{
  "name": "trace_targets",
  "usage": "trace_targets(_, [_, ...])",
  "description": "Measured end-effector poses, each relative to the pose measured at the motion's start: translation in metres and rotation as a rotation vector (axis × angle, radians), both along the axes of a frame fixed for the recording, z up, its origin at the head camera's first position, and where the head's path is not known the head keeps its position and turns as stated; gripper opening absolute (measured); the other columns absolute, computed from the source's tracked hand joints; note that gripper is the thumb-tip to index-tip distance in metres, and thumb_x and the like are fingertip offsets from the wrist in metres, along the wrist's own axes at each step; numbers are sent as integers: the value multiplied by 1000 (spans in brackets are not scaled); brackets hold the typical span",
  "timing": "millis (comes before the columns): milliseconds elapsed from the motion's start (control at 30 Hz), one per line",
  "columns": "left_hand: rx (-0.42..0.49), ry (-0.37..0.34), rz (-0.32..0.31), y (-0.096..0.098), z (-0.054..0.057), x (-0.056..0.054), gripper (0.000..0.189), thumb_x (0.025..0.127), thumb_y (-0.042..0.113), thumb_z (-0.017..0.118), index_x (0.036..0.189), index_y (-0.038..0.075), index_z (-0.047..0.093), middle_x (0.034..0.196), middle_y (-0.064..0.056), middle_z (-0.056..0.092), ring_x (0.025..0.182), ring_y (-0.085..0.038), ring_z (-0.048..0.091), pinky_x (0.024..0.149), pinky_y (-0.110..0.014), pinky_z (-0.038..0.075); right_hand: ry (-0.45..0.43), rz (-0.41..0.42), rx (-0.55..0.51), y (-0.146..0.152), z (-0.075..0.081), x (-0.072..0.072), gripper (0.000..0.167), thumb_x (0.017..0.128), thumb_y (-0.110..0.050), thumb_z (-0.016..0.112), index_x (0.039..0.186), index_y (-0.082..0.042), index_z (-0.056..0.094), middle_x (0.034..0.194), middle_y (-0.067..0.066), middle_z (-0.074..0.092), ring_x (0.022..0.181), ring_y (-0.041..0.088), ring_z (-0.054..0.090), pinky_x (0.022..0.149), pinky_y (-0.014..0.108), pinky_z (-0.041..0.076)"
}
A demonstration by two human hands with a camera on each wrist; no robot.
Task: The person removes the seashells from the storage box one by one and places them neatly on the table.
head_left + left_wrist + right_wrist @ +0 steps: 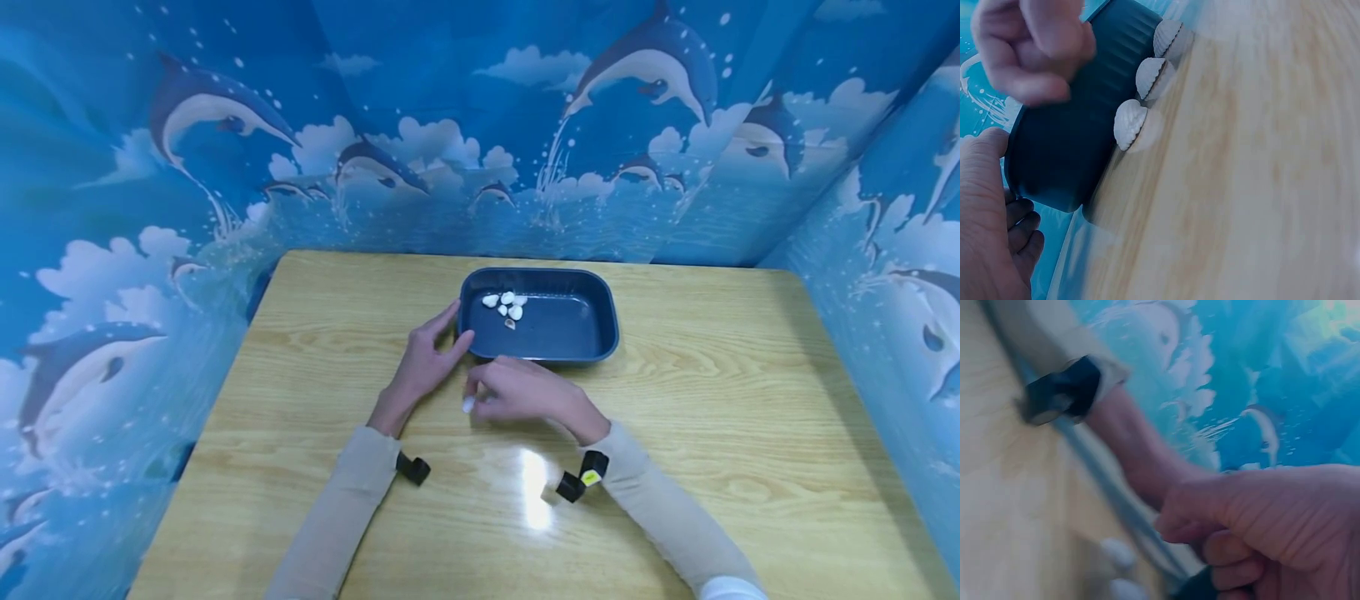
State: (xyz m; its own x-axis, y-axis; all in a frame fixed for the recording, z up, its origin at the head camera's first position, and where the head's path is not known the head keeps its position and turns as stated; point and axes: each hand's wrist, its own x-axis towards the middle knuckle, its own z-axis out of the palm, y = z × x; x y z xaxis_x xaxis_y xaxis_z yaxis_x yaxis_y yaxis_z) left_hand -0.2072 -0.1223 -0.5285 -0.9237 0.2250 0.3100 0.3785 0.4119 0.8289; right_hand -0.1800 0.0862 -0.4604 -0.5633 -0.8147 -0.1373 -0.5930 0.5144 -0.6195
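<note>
Left hand [427,360] spreads against the tub [564,332]. Right hand [527,388] curls — can't tell if it's pinching. Three shells [1130,124] block one side — dolphin curtain [435,50] behind.

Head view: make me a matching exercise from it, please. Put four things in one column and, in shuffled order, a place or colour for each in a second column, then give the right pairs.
Column one
1. tray
2. left hand
3. right hand
4. small pieces

Column two
A. over the table, on the tray's near side
B. clustered in the tray's left half
C. dark blue
D. at the tray's left end

Right pairs: 1-C, 2-D, 3-A, 4-B
</note>
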Motion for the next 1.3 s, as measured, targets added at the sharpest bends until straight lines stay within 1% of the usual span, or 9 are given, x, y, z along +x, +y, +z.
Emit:
trace_targets(67, [1,4,-1,0,0,0,63,104,33,67,157,7,45,159,-9,47,147,-25,45,123,-42,39,-33,4,-30,6,10,-1,19,97,-16,69,113,-9,75,60,-13,47,48,0,36,44,19,31])
trace_targets(200, [3,9,-3,1,-1,0,63,104,33,67,157,6,45,159,-9,47,147,-25,46,123,-41,38,-15,-1,-123,19,25,-7,19,97,-12,66,114,-7,74,58,-12,42,48,1,34,46,20,30])
trace_targets(333, [4,6,-3,0,-2,-1,64,104,35,66,157,7,44,160,-8,47,148,-23,45,124,-40,37,46,-108,-191,34,30,-18,17,100,-12,66,114,-6,74,60,-10,44,51,4,36,49,23,32])
trace_targets(467, [1,-8,-1,-1,-3,-1,65,105,39,65,158,8,43,161,-8,45,149,-22,43,124,-40,37,101,-262,-151,47,23,-32,21,103,-14,65,120,-5,72,60,-6,46,50,10,39,49,26,31])
trace_targets(600, [10,-11,1,0,-3,0,64,104,36,66,157,7,44,160,-12,46,149,-23,44,123,-40,38,118,-342,-58,53,10,-43,27,103,-14,63,127,-4,70,60,-4,46,49,13,41,47,27,31])
trace_targets(900, [20,-13,1,0,-3,-1,64,104,32,67,157,6,44,160,-9,46,148,-23,45,123,-38,38,49,-417,-4,61,-10,-61,35,103,-16,64,136,-4,63,62,-1,50,50,15,44,48,30,33])
trace_targets(1033, [24,-16,2,0,-1,0,63,104,32,67,157,6,44,160,-11,46,148,-23,44,123,-38,38,83,-445,46,61,-16,-69,43,103,-19,65,144,-7,56,69,1,55,55,17,49,48,31,37])
trace_targets(1167, [23,-23,-4,1,0,0,64,104,34,67,157,6,44,160,-10,45,148,-24,44,123,-39,38,81,-433,121,61,-21,-74,52,105,-22,64,154,-13,49,67,0,53,54,17,49,48,30,36])
trace_targets(1300, [17,-27,-2,1,-1,0,65,104,36,66,157,7,43,161,-7,45,148,-23,44,122,-39,38,61,-408,145,60,-24,-76,48,105,-21,63,152,-19,54,60,-1,45,49,16,43,45,29,33])
